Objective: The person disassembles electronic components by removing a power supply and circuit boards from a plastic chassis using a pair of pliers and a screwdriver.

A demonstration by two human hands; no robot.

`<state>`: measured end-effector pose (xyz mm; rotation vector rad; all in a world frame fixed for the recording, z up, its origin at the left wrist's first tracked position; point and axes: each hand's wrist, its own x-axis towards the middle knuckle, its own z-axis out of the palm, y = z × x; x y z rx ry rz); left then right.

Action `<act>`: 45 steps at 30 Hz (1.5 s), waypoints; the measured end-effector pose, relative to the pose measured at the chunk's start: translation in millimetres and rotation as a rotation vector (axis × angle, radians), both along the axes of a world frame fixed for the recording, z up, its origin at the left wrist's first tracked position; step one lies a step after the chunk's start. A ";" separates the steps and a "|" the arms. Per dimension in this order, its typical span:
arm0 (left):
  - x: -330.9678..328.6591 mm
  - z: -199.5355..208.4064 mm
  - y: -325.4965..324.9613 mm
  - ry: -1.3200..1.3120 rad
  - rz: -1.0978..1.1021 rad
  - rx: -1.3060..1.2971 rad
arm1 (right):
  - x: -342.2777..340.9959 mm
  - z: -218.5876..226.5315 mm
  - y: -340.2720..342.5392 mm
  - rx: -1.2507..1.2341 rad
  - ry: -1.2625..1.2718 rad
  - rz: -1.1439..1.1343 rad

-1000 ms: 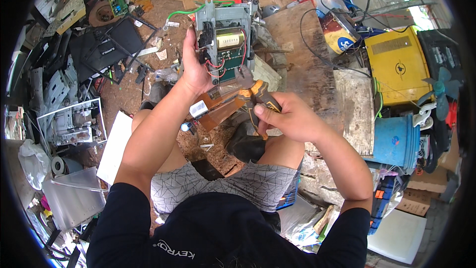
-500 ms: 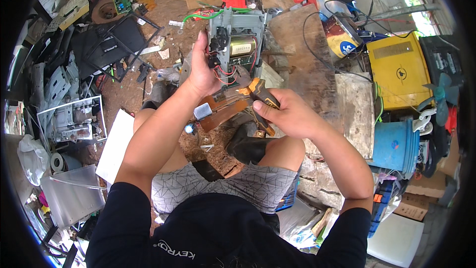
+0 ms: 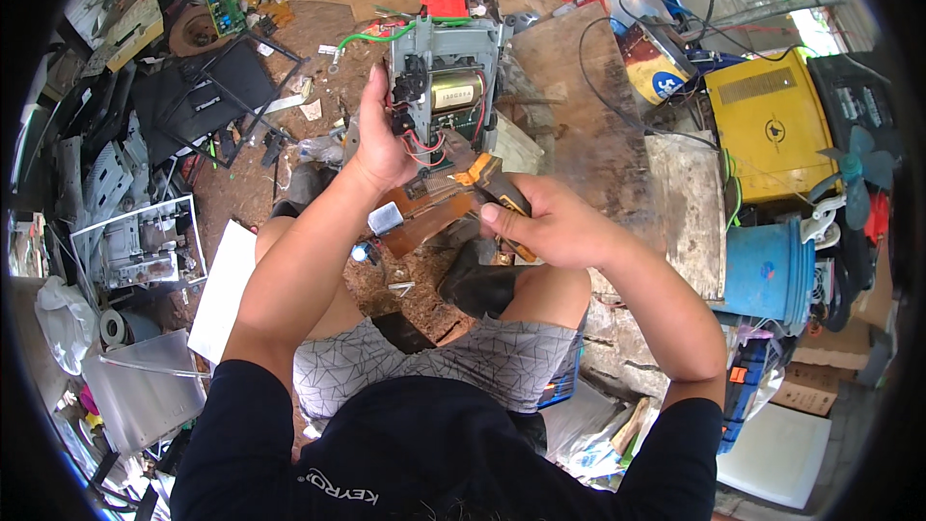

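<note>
My left hand (image 3: 381, 143) grips the lower left side of a grey device chassis (image 3: 410, 43), tilted up in front of me. A gold cylindrical motor (image 3: 456, 92) sits in its middle, with red wires (image 3: 422, 147) looping below it near my wrist. A brown flat ribbon cable (image 3: 432, 224) hangs from its lower end, with a small silvery block (image 3: 386, 219) beside it. My right hand (image 3: 555, 222) is closed around yellow-and-black pliers (image 3: 503, 191). Their jaws point up and left, close to the chassis's lower edge; whether they touch anything I cannot tell.
A green wire (image 3: 371, 37) trails left from the chassis. Black frames and scrap panels (image 3: 217, 92) pile up at the left. To the right lie wooden boards (image 3: 598, 106), a yellow case (image 3: 772, 125) and a blue bucket (image 3: 767, 270). A black boot (image 3: 473, 280) stands below my hands.
The pliers' handles have come closer together as my right hand squeezes. The chassis and both hands appear slightly further left, along with a small shift of the whole view.
</note>
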<state>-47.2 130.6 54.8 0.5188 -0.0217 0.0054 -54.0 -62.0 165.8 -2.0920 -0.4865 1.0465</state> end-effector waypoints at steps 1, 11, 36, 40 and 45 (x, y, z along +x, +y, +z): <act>0.7 -0.4 -0.8 0.010 0.000 -0.008 | -2.7 -0.8 1.2 0.006 0.059 -0.043; 10.1 -26.4 1.7 0.057 -0.023 -0.037 | -8.5 12.9 14.2 -0.329 -0.642 0.212; 16.5 -11.1 9.7 -0.018 -0.021 -0.158 | -51.3 -8.8 -64.1 0.509 0.746 -0.458; 15.4 -10.3 9.4 -0.024 -0.044 -0.177 | -55.0 -4.5 -55.5 0.544 0.728 -0.381; 14.0 -6.1 8.7 -0.035 -0.070 -0.236 | -55.1 -9.9 -63.2 0.632 0.700 -0.337</act>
